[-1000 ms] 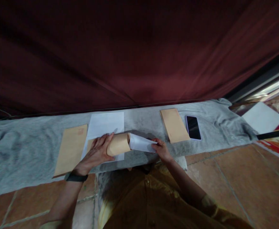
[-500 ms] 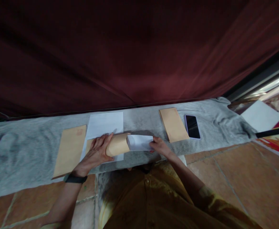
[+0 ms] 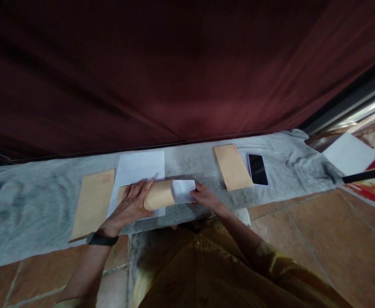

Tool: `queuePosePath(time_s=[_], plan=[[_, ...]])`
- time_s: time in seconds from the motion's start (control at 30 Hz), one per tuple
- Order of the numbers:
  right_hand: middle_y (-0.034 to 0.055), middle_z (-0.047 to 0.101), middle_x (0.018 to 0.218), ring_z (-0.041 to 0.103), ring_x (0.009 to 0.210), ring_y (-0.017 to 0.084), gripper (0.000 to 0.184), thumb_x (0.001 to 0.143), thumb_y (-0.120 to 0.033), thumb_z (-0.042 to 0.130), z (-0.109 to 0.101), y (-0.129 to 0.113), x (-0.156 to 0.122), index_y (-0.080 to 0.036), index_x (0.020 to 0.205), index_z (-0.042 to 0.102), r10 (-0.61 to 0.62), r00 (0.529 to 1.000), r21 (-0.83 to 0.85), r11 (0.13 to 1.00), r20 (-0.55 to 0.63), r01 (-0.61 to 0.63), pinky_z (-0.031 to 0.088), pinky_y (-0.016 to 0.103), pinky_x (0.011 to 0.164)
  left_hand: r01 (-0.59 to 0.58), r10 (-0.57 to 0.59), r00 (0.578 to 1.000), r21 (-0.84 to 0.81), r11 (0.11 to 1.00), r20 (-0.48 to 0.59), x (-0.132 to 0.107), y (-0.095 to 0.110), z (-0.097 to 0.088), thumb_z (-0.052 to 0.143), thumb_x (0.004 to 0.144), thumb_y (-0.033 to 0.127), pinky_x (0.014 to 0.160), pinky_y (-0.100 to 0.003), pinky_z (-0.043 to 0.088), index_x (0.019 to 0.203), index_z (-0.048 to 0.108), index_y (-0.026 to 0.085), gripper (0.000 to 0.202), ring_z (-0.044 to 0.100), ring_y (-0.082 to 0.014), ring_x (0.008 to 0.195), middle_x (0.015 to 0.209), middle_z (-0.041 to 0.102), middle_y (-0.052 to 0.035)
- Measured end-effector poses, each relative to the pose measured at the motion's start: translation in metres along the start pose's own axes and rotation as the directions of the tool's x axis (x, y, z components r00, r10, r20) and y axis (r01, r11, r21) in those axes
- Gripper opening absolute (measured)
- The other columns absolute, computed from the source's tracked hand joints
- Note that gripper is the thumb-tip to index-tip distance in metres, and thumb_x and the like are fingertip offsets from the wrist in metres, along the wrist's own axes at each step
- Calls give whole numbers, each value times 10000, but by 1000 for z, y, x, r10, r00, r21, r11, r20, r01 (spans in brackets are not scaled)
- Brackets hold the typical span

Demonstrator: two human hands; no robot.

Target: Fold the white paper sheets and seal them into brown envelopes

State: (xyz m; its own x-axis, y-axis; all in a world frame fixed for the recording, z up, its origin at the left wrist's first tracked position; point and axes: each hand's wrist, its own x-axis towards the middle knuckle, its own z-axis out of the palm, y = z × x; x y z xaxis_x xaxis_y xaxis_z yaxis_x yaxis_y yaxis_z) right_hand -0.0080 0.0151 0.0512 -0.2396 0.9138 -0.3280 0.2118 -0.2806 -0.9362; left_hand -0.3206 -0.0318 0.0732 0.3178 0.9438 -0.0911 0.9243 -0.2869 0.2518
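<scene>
A brown paper envelope (image 3: 161, 193) lies crosswise in front of me, its right end bulging apart at the mouth. My left hand (image 3: 135, 201) holds its left part against the surface, fingers over the top and thumb at the near edge. Folded white paper (image 3: 184, 191) sits partly inside the envelope's mouth. My right hand (image 3: 203, 196) pinches the outer end of that paper. Beneath the envelope and my left hand lie white sheets (image 3: 140, 164), partly covered.
Brown envelopes (image 3: 93, 203) rest at the left, and a stack of envelopes (image 3: 232, 167) at the right beside a phone (image 3: 258, 169). A grey cloth (image 3: 290, 167) covers the narrow surface. A dark red curtain (image 3: 181, 85) hangs behind it.
My right hand has moved left, pushing the folded paper deeper into the envelope, so less of it shows. My left hand has stayed in place on the envelope.
</scene>
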Motion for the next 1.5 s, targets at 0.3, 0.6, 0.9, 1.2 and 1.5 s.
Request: queuePosePath(time_s=[0.3, 0.6, 0.9, 1.2, 1.5], plan=[[-17, 666, 738, 625, 613, 137, 169, 866, -208, 522, 6, 1, 5, -226, 931, 677, 73, 996, -54, 996, 45, -71, 508, 224, 497, -13, 13, 1000, 12, 1000, 17, 0, -4, 4, 811, 643, 440, 1216, -556, 203, 1617, -11, 284, 1285, 275, -389, 1491, 1591, 313, -166], [-53, 556, 530, 513, 445, 94, 167, 870, -207, 577, 1, 3, 4, -201, 727, 664, 54, 998, -160, 986, 16, -51, 376, 196, 457, -20, 20, 1000, -20, 1000, 23, 2, 1, 0, 799, 649, 434, 1209, -543, 232, 1619, 12, 270, 1260, 298, -388, 1479, 1595, 323, -159], [-8, 704, 744, 637, 678, 131, 124, 875, -186, 617, 28, -2, 3, -198, 827, 730, -52, 998, -329, 943, -32, 39, 447, 215, 637, -59, 59, 998, -16, 998, -5, 7, 9, 0, 825, 634, 461, 1210, -544, 242, 1621, 43, 266, 1275, 313, -386, 1473, 1585, 351, -159], [46, 761, 1032, 691, 948, 173, 145, 893, -235, 627, 32, -13, -6, -224, 929, 767, -56, 998, -537, 843, -6, 44, 474, 230, 805, -69, 70, 998, -8, 998, 6, 8, 11, 1, 811, 660, 453, 1201, -553, 252, 1620, 31, 267, 1251, 332, -389, 1457, 1576, 354, -159], [49, 773, 1079, 707, 980, 196, 235, 922, -264, 562, 34, -24, 0, -253, 1009, 780, 31, 998, -669, 744, 57, 15, 486, 249, 787, -70, 70, 997, -4, 998, 20, 10, 14, -2, 836, 633, 417, 1193, -546, 280, 1617, 36, 260, 1278, 345, -392, 1446, 1560, 363, -168]])
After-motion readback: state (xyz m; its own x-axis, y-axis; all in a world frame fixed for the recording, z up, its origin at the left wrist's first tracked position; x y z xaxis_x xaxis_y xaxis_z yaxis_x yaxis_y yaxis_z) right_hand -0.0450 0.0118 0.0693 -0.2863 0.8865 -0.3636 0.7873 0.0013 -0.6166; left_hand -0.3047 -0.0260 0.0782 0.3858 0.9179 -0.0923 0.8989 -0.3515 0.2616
